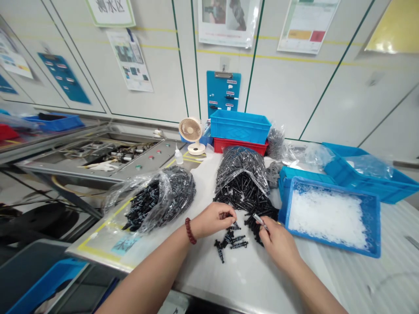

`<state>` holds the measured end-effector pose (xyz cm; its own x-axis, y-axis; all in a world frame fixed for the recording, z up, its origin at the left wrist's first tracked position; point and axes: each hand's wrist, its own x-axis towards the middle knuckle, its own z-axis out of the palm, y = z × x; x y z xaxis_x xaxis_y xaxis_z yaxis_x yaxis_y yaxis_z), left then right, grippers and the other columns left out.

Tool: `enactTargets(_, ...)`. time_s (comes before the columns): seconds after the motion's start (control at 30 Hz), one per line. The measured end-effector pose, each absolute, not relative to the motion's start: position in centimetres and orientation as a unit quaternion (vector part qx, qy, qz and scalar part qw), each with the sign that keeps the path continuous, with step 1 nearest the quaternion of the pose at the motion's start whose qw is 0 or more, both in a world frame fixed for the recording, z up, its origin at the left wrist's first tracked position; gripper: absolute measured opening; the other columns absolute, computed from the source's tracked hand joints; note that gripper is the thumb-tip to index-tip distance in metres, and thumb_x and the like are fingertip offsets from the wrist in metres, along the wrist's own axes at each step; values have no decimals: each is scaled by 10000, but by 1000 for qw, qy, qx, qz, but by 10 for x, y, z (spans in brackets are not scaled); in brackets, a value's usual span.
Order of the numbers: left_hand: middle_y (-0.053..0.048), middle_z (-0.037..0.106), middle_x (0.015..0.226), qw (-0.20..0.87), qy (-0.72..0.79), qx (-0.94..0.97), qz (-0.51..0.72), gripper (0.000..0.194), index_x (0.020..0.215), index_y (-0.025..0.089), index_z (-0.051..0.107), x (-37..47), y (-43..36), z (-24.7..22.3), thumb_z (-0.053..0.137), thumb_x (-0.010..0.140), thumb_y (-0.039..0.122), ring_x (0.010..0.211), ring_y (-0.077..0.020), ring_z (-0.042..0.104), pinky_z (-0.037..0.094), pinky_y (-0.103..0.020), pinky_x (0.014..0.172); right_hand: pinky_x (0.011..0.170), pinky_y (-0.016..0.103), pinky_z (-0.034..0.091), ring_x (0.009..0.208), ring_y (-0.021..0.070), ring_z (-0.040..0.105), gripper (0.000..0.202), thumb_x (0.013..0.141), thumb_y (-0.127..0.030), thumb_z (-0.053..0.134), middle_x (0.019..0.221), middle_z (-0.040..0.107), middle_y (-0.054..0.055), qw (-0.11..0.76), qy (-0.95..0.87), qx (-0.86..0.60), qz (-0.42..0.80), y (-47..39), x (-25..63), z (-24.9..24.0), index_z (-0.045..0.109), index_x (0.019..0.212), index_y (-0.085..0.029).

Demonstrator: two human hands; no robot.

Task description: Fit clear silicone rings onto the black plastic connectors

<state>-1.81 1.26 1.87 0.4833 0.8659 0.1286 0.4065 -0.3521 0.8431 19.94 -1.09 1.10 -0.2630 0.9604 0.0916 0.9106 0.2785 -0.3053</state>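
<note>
My left hand (214,219), with a dark red bead bracelet on its wrist, has its fingers pinched together over the table. A small black-and-grey plastic fitting (235,226) shows right below the fingertips; whether it is gripped, I cannot tell. Several similar fittings (238,245) lie just in front. My right hand (279,242) is closed around a slim silver pen-like tool (259,219), its tip pointing up and left over a heap of black plastic parts (253,229). That heap spills from an open clear bag (242,163) of black parts behind both hands.
Left stands another clear bag (178,187) of black-and-grey fittings. A blue tray (376,231) of small translucent rings sits at the right. Farther back are a fan (196,149), a small squeeze bottle (178,157), a blue bin (240,126) on a red one (240,146), and a blue crate (397,185).
</note>
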Motion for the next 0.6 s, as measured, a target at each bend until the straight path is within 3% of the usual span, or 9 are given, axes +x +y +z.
enactTargets(0.1,-5,604,648,349,429,798,241,199,794,129,664,-23,18,18,515,796,261,562,-95,504,393,-174,540,654,272,426,792,188,618,299,878,-251,300,916,666,57,200,-797,-563,91,-8,204,4,558,1015,-189)
enactTargets(0.27,-42,616,898,127,558,794,203,177,900,182,650,-22,27,10,489,847,231,840,-170,573,440,-255,761,668,279,473,825,191,639,359,907,-320,279,992,671,54,233,-804,-540,91,-9,204,-1,546,1116,-204)
enactTargets(0.5,-69,575,895,64,601,792,85,222,910,163,619,-16,25,5,553,815,353,820,-221,587,480,-306,701,697,299,496,888,207,645,388,894,-344,293,1057,665,46,210,-804,-546,107,-11,203,2,559,1146,-218)
enactTargets(0.6,-87,575,907,54,585,803,94,172,867,143,611,-16,23,7,517,841,285,845,-232,580,484,-323,720,683,296,499,854,203,654,416,889,-369,271,1021,678,49,214,-800,-548,117,-11,201,5,552,1163,-233)
